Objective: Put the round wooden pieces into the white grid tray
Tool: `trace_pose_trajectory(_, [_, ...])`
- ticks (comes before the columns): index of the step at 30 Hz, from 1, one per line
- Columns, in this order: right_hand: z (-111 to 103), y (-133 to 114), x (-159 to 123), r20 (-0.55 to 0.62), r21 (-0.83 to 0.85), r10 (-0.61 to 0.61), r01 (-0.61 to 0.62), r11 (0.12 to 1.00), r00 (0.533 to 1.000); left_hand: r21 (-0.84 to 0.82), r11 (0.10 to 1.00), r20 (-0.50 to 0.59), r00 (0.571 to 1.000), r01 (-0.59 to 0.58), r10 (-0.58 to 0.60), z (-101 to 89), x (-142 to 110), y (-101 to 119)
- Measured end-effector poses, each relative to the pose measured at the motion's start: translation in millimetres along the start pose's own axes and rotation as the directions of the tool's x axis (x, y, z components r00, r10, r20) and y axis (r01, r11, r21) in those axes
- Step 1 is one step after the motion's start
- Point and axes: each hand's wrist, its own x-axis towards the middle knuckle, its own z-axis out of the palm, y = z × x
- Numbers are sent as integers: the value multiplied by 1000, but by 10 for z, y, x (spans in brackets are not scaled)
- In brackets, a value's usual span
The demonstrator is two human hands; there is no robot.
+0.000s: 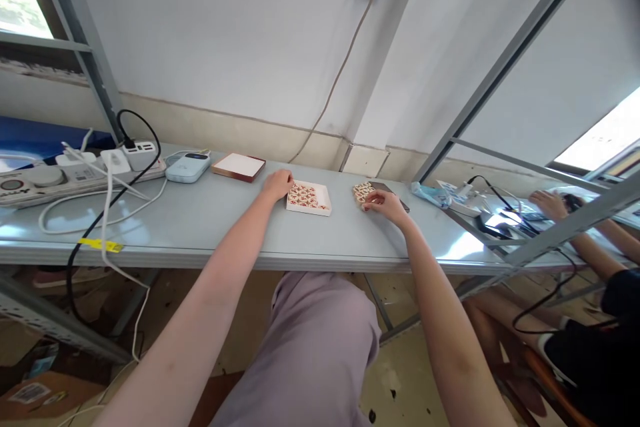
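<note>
A shallow white box (309, 209) lies on the desk, with several small cream pieces with red marks (303, 195) in rows; they look like Chinese chess pieces. The box's right part shows bare bottom and a loose piece or two. My left hand (279, 184) is closed at the box's left edge, fingers curled against it. To the right, a cluster of similar cream pieces (362, 191) sits beside and partly over a dark flat object (395, 195). My right hand (385, 205) pinches at the near side of this cluster, closed on a piece its fingertips mostly cover.
A box lid with dark red sides (239, 167) lies behind my left arm. Further left are a light blue power bank (189, 167), a power strip (80, 173) and tangled cables. At right stand a metal frame post (480, 90) and a blue plastic packet (430, 195); another person's hand (549, 204) is beyond.
</note>
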Motion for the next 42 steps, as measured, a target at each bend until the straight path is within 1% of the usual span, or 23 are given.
trace_pose_trajectory(2, [10,0,9,29,42,13,-14,999,999,-5,1000,-3,1000,-6,6,7,4,-8])
trace_pose_trajectory(5, [38,20,44,24,64,44,-45,997,999,-5,1000,-3,1000,-15,15,8,4,-15])
trace_pose_trajectory(7, [59,29,69,33,65,44,-46,997,998,-6,1000,-1,1000,-13,13,5,2,-14])
trace_pose_trajectory(9, [72,25,77,15,3,28,-28,1000,999,-10,1000,0,1000,-8,8,3,0,-12])
trace_pose_trajectory(12, [60,-9,42,-91,-171,-46,29,985,995,-9,1000,-3,1000,-9,9,8,3,-11])
trace_pose_trajectory(14, [31,-39,-11,-119,-274,-95,59,960,988,-10,1000,-6,1000,-18,18,14,7,-12])
trace_pose_trajectory(16, [-5,-66,-73,-84,-334,-111,77,939,990,-13,1000,-5,1000,-22,22,17,10,-13])
trace_pose_trajectory(19, [-48,-92,-141,-28,-379,-96,78,922,995,-11,1000,6,1000,-15,15,13,9,-13])
trace_pose_trajectory(21, [-62,-94,-158,-29,-394,-68,51,918,997,-7,1000,14,1000,-9,9,5,5,-12])
trace_pose_trajectory(24, [-59,-78,-152,-64,-409,-22,-7,912,998,2,1000,14,1000,-14,14,-5,-1,-10])
trace_pose_trajectory(26, [-50,-63,-146,-77,-403,-10,-22,915,997,4,1000,8,1000,-21,21,-5,-2,-9])
trace_pose_trajectory(32, [-47,-34,-179,-70,-388,-81,48,920,994,-7,1000,0,1000,-22,22,-10,-9,10])
trace_pose_trajectory(36, [-74,-45,-210,-60,-417,-114,78,905,992,-11,1000,5,1000,-13,13,-31,-24,27])
trace_pose_trajectory(38, [-86,-87,-216,-66,-431,-114,75,899,991,-11,1000,8,1000,-9,9,-41,-30,32])
trace_pose_trajectory(40, [-87,-182,-218,-82,-423,-121,75,903,989,-12,1000,8,1000,-9,9,-47,-34,33])
trace_pose_trajectory(42, [-60,-343,-217,-76,-385,-169,127,914,983,-12,1000,7,1000,-12,12,-45,-34,30])
